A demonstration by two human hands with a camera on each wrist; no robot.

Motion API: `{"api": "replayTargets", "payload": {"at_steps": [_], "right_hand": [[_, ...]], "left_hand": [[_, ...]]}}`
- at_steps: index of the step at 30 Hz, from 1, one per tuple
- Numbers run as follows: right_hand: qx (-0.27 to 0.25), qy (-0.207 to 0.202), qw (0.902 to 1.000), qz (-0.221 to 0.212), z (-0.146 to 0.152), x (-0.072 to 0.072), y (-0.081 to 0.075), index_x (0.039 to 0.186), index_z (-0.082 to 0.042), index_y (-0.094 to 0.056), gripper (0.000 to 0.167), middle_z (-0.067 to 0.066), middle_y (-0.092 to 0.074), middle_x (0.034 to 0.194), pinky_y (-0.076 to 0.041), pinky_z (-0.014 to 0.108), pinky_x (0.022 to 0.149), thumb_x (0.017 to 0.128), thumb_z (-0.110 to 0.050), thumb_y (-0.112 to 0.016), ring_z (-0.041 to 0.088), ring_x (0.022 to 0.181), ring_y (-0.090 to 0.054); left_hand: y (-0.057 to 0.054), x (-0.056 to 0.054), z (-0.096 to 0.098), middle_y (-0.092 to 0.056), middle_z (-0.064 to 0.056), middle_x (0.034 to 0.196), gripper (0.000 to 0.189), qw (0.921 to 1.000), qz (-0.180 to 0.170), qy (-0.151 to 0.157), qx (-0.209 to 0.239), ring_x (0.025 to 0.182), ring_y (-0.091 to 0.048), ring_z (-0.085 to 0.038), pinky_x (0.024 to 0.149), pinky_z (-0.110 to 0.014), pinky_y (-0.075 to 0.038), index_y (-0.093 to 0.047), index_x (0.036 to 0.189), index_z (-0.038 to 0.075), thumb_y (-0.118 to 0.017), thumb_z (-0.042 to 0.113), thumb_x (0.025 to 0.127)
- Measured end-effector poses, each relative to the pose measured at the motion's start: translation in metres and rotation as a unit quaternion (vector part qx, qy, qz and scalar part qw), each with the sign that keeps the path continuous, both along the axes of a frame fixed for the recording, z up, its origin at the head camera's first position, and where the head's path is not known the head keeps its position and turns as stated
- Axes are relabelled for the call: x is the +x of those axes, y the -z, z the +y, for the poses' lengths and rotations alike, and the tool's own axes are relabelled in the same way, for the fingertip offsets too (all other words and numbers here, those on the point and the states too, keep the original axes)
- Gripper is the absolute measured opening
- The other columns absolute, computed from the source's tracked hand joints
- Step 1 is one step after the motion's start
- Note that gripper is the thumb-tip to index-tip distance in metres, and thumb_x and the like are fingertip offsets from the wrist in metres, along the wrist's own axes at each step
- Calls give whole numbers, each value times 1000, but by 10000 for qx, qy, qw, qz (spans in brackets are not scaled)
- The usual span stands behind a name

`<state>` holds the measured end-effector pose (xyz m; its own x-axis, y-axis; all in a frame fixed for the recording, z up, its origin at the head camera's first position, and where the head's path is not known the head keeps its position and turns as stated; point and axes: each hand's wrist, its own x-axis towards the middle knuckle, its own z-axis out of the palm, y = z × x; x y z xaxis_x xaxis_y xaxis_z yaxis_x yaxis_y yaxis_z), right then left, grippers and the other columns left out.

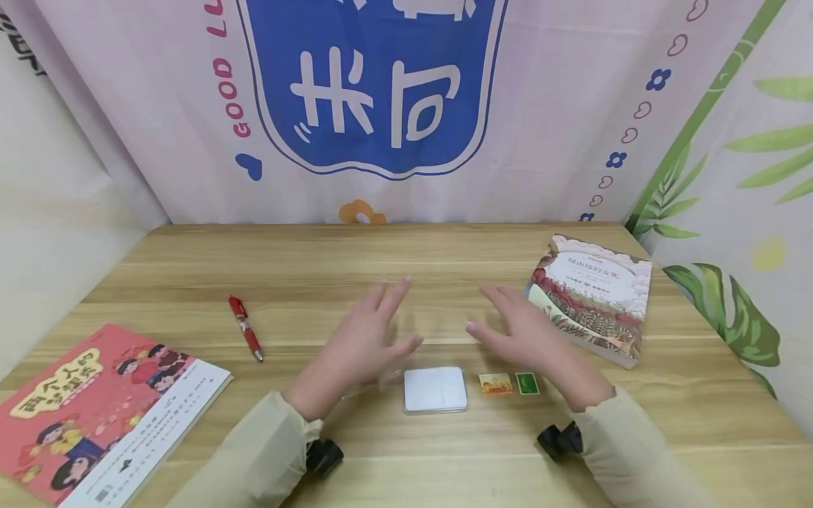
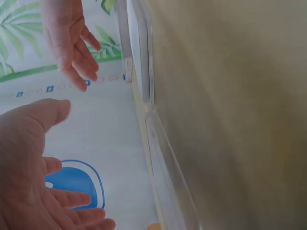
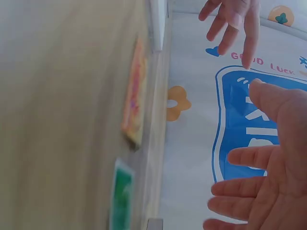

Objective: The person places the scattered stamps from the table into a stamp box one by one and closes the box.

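Observation:
Both hands hover above the table with nothing held. My left hand (image 1: 358, 346) has its fingers spread, above and left of a small clear case with a white inside (image 1: 435, 389). Beside that case lies a clear plastic piece (image 2: 165, 177), partly hidden under the left hand in the head view. My right hand (image 1: 524, 335) faces the left one, its fingers extended. Near its wrist two small stamp-like pictures lie flat: an orange-yellow one (image 1: 495, 384) and a green one (image 1: 527, 383). The palms face each other, well apart.
A red pen (image 1: 245, 328) lies at left on the wooden table (image 1: 394, 466). A pink picture book (image 1: 95, 416) rests at the near left. Another illustrated book (image 1: 597, 293) lies at the right, beyond the right forearm. A printed curtain (image 1: 552, 92) hangs behind the table.

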<state>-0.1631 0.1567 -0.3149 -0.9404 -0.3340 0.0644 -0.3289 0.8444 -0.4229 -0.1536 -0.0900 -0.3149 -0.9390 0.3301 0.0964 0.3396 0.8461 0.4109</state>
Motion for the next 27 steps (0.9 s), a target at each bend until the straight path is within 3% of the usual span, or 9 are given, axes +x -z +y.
{"api": "replayTargets", "payload": {"at_steps": [8,16,21,27], "right_hand": [[-356,-318,9988,-71,16,16,2,139,-4,-39,66,19,-43,139,-34,55,100,91,-47,-51,40,126,-40],[-655,-631,9956,-226,28,28,4,129,-3,-51,57,15,-55,126,-47,47,88,89,-43,-56,32,112,-54],[-954,-915,9909,-239,33,31,9,117,-3,-61,39,10,-64,112,-51,37,82,88,-30,-62,24,99,-60],[-1204,-1028,9865,-415,39,31,15,107,-5,-67,27,2,-67,99,-51,25,74,86,-22,-65,10,86,-59]], "left_hand": [[1,15,-6,-32,-17,146,80,9988,-148,273,373,128,-37,-39,99,-56,-35,-25,147,24,-68,39,81],[2,26,-6,-42,-11,140,72,9944,-419,661,705,127,-42,-30,102,-48,-36,-39,140,13,-72,32,79],[4,30,-5,-52,-8,128,64,9919,-663,810,726,108,-55,-25,91,-43,-45,-47,133,10,-74,27,77],[5,32,-3,-60,-6,111,58,9873,-1061,999,630,94,-57,-19,79,-36,-49,-55,124,8,-77,25,74]]}}
